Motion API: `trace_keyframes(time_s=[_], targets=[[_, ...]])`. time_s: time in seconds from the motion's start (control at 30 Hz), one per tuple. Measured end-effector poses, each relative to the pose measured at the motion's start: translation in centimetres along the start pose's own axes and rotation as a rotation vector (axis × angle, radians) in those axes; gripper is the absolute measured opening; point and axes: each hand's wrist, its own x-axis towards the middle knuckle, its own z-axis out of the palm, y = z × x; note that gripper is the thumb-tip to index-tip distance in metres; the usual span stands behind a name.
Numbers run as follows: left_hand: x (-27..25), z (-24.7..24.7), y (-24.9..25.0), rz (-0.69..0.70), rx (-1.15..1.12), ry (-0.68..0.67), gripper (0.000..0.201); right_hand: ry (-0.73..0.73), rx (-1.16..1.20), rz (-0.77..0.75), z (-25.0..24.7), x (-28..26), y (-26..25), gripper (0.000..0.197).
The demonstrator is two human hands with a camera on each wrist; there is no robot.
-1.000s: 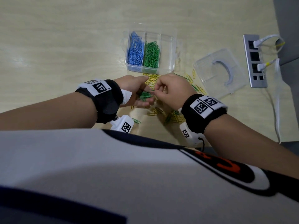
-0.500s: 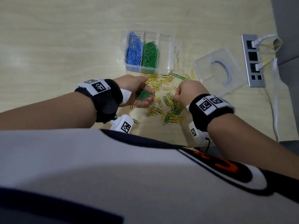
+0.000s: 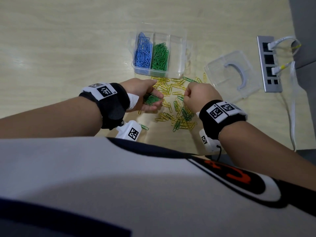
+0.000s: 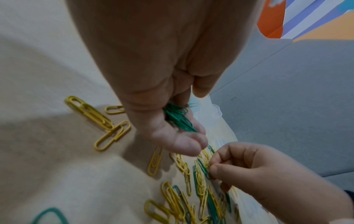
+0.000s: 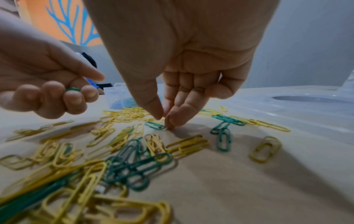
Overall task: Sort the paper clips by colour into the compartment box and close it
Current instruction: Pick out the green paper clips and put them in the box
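- Since a second ago the right hand [image 3: 199, 95] has left the left palm and dropped to the table; its thumb and fingertips [image 5: 170, 119] now pinch together at a green clip [image 5: 155, 125].
- The left hand [image 3: 145, 95] stays cupped round a bunch of green clips [image 3: 151, 99].
- Around them lies the loose pile [image 3: 177, 106] of yellow and green.
- The compartment box [image 3: 183, 53] holds blue and green; its third section looks empty, and the lid [image 3: 220, 74] lies off, so yellows and closing remain.
- No brand legible; only wristband marker codes.
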Motion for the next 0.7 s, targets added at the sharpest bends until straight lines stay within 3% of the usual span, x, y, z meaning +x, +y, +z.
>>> trace_keyframes(time_s=[0.17, 0.47, 0.6, 0.7], targets=[[0.1, 0.0, -0.1, -0.009, -0.011, 0.007, 0.05, -0.019, -0.104, -0.059, 0.6, -0.3, -0.3, 0.012], [0.0, 0.3, -0.2, -0.015, 0.014, -0.017, 0.05, -0.081, -0.065, -0.053, 0.5, -0.9, -1.2, 0.015], [0.3, 0.3, -0.4, -0.013, 0.027, -0.007, 0.05, 0.042, 0.225, -0.221, 0.0, -2.0, -2.8, 0.01], [0.4, 0.4, -0.4, -0.001, 0.009, 0.003, 0.047, 0.038, 0.264, -0.343, -0.4, -2.5, -4.0, 0.011]])
